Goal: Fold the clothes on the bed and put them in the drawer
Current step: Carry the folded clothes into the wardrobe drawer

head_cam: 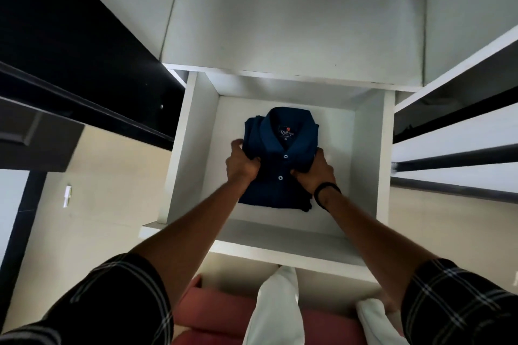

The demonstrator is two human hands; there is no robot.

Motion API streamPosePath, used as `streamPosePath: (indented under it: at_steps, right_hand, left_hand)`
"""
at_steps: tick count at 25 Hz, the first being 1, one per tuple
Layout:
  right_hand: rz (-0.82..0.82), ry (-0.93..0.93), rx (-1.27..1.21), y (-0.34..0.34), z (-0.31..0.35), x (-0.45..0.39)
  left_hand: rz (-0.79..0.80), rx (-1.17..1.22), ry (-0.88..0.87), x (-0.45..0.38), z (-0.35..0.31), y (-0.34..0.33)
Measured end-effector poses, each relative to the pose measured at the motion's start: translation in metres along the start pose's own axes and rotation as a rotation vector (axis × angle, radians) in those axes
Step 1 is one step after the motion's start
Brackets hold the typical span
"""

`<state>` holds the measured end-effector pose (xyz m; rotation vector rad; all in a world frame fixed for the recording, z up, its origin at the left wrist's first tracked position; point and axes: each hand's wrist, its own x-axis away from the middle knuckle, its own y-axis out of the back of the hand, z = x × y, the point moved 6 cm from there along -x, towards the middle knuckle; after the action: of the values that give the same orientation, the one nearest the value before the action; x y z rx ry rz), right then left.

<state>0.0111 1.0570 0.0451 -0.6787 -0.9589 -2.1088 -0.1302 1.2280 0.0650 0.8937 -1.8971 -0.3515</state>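
Found folded navy shirt (280, 159) lying in the open white drawer (193, 154), gripped at its sides by left hand (241, 162) and right hand (314, 173); seemingly just needed releasing, other clothes unseen.

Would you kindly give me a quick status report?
Both hands, left and right, gripping folded navy shirt. Shirt inside open white drawer. Nothing in the way.
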Motion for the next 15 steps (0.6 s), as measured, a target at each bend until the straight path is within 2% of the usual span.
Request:
streamPosePath:
  at_steps: [3, 6, 9, 13, 15]
  right_hand:
    - [-0.027, -0.06, 0.061, 0.017, 0.007, 0.022]
    - [-0.011, 0.098, -0.097, 0.052, 0.028, 0.06]
    - [-0.002, 0.188, -0.472, 0.108, 0.024, 0.104]
    - [-0.11, 0.239, -0.612, 0.191, -0.025, 0.146]
    - [-0.202, 0.236, -0.63, 0.238, -0.073, 0.167]
  left_hand:
    - [-0.104, -0.211, -0.188, 0.037, -0.031, 0.004]
    - [0.056, -0.072, -0.481, 0.086, -0.079, -0.011]
    - [0.194, -0.027, -0.672, 0.141, -0.134, -0.038]
    - [0.243, -0.016, -0.762, 0.214, -0.192, -0.089]
    - [0.332, -0.057, -0.785, 0.252, -0.215, -0.137]
